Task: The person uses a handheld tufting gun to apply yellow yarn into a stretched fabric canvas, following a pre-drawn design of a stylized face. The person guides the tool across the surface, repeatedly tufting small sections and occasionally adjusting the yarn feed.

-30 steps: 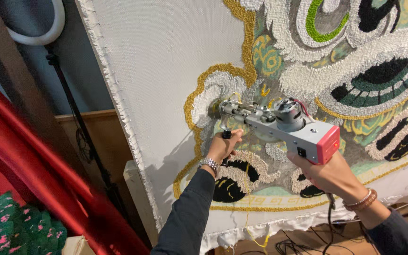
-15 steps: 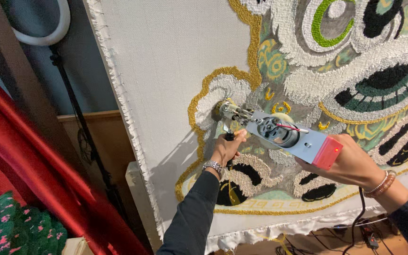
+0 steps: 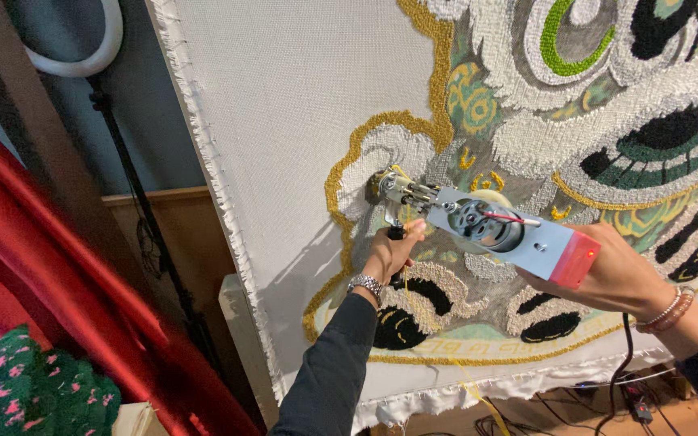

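Tufting gun (image 3: 490, 230) has edged leftward; left hand (image 3: 389, 254), right hand (image 3: 616, 274) clamped on it

tufting gun (image 3: 486, 230) against cloth (image 3: 300, 121), curtain (image 3: 50, 266) left

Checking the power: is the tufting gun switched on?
On, apparently: a small red light glows on the red rear end of the tufting gun, held by both hands.

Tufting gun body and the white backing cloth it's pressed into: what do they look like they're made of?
Tufting gun: pale grey body, apparently matte painted metal, with flat plates, screw heads and a bare shiny mechanism; the red rear cap looks like plastic. Backing cloth: woven white fabric with a visible grid weave and a frayed edge, likely a cotton or polyester blend.
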